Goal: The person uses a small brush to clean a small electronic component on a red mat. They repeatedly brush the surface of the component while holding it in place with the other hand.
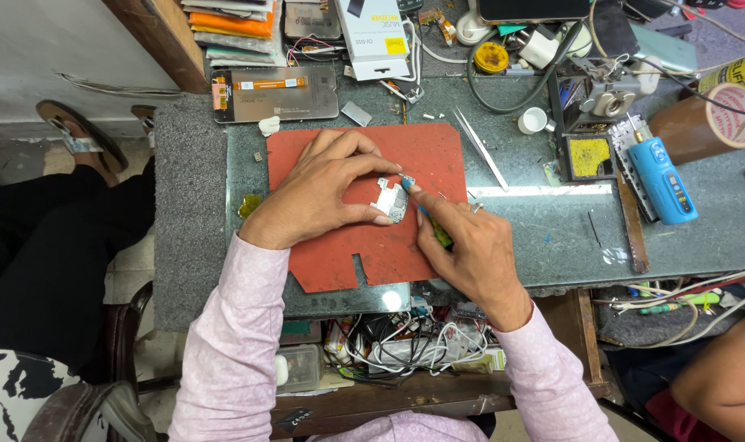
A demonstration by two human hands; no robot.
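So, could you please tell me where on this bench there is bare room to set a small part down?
The stone bench top is bare right of the right hand, between the tweezers and the wooden strip. The red mat is bare above the circuit board under the left hand. The back edge, around the blue tool and tape roll, is crowded.

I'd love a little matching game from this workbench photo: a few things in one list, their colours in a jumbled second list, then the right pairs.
Things:
1. work mat
2. small handheld device at the right
3. sponge in the black holder
4. tweezers

Colours:
A. yellow
B. silver
C. red-brown
D. blue

Pairs: 1-C, 2-D, 3-A, 4-B.

On the mat, the left hand steadies a small circuit board, and the right hand holds a green-handled tool to it.
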